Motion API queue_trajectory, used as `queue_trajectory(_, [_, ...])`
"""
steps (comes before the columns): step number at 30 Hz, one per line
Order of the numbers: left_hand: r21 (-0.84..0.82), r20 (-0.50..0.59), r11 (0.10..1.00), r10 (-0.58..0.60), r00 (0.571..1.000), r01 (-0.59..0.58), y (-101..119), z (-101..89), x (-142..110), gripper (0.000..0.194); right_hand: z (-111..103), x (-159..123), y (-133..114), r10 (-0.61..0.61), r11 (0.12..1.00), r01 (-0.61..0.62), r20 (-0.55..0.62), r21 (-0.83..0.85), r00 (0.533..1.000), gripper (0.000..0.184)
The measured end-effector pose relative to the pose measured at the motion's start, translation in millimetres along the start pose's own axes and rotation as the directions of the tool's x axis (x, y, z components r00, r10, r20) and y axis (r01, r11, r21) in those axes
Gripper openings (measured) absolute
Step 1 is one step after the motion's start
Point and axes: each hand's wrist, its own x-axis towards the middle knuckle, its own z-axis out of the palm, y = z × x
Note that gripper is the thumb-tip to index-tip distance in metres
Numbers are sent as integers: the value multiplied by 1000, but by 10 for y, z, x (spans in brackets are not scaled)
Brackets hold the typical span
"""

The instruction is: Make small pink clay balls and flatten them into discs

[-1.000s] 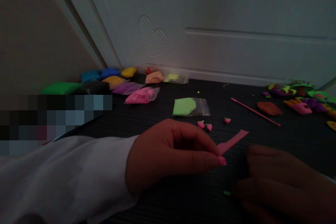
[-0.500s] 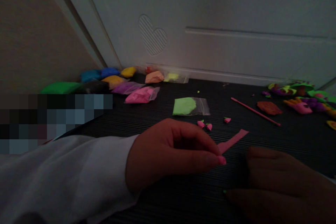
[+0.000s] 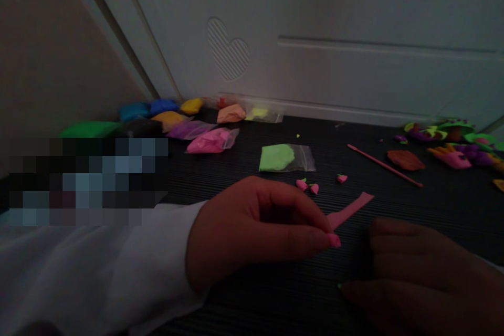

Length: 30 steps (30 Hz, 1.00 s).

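Between thumb and forefinger, my left hand pinches a small rolled pink clay bud. Just behind those fingertips a flat pink clay strip lies on the dark table, its near end hidden by the fingers. My right hand, in deep shadow with its fingers curled, has a fingertip on a tiny piece of green clay at the table surface. Beyond my left hand sit three little pink clay buds with green bits, one of them a bud set apart to the right.
A bag of light green clay lies mid-table. Several coloured clay bags, among them a pink one, line the back left. To the right are a thin pink stick, a brown clay slab and finished clay figures. A white panel stands behind.
My right hand's fingertip has come down onto the green clay piece, now mostly covered. My left hand keeps its pinch on the pink bud and has hardly moved.
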Motion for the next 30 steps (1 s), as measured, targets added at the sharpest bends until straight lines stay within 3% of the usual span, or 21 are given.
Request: queue_trajectory(30, [-29, -7, 1000, 4, 1000, -4, 8, 9, 0, 1, -8, -12, 1, -5, 1000, 5, -34, -2, 999, 22])
